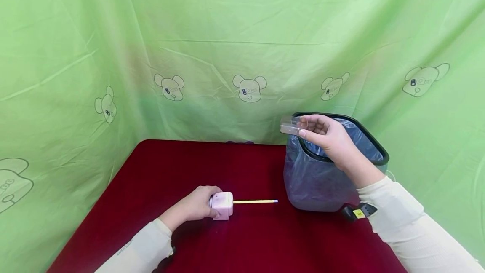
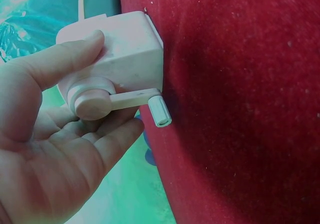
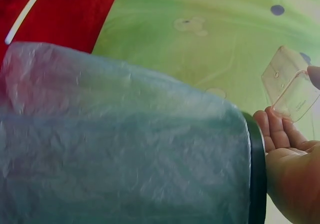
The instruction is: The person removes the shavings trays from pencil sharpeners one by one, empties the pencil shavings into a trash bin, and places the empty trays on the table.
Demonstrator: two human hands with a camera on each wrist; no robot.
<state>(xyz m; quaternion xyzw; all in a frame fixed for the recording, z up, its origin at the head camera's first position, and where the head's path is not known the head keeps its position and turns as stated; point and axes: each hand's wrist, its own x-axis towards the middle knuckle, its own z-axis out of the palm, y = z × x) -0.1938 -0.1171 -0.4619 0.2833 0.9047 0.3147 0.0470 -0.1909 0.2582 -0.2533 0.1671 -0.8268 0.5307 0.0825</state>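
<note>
My left hand (image 1: pixel 197 204) grips a pink crank pencil sharpener (image 1: pixel 222 204) on the red table. In the left wrist view the thumb lies across the sharpener's body, beside its crank handle (image 2: pixel 160 111). A yellow pencil (image 1: pixel 255 201) sticks out of the sharpener's side toward the right. My right hand (image 1: pixel 327 136) is raised at the rim of a lined bin, pinching a clear plastic shavings drawer (image 1: pixel 290 126) between thumb and fingers. The right wrist view shows this transparent drawer (image 3: pixel 287 84) tilted, its walls see-through, beyond the bin's rim.
The bin (image 1: pixel 322 188) stands at the table's right side, with a black rim and a translucent bag liner. Red cloth (image 1: pixel 182 167) covers the table. Green curtains (image 1: pixel 212 54) with bear prints close off the back and sides.
</note>
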